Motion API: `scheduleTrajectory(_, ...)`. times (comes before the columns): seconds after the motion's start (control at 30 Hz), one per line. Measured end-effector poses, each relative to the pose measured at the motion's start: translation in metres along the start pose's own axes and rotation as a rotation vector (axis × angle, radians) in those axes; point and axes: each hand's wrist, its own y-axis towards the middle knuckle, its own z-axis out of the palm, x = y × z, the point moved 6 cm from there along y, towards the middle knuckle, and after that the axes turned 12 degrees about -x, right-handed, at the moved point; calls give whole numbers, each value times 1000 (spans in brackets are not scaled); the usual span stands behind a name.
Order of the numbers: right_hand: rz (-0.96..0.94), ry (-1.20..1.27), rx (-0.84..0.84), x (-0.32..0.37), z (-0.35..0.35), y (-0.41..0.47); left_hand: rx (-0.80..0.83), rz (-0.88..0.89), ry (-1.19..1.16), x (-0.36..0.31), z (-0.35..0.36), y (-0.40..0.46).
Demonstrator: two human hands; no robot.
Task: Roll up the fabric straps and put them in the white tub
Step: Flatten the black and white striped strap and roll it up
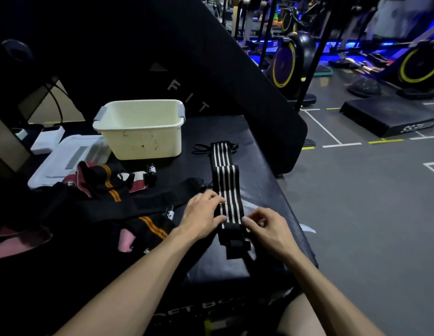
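A black strap with white stripes lies stretched out on the black padded box, running from near me toward the far edge. My left hand rests on its left side with fingers laid across the stripes. My right hand pinches the strap's right edge near its plain black near end. The white tub stands behind, left of the strap, and looks empty. Several other straps, black with orange stripes and maroon, lie heaped at left.
A white lidded container sits left of the tub. A tall black padded panel leans behind the box. The box's right edge drops to a grey gym floor with exercise bikes beyond.
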Motion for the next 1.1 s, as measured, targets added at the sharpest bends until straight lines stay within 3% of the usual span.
scheduleTrajectory(0.13, 37, 8, 69, -15, -4, -28, -229, -99, -207, 1, -21, -28)
scheduleTrajectory(0.3, 33, -23, 71, -17, 9, -44, -128, -94, -253, -9, -15, -64)
scheduleTrajectory(0.47, -36, 8, 86, -6, 18, -58, -191, -174, -289, -19, -17, -58)
scheduleTrajectory(0.73, -106, 31, 85, -4, 23, -81, 74, -108, -210, -23, -6, -43)
scheduleTrajectory(0.9, -247, -82, 141, -2, 20, -85, 81, -53, -292, -19, -1, -59)
scheduleTrajectory(1.1, -271, -78, 21, -12, 24, -98, 63, -2, -345, -18, 0, -77)
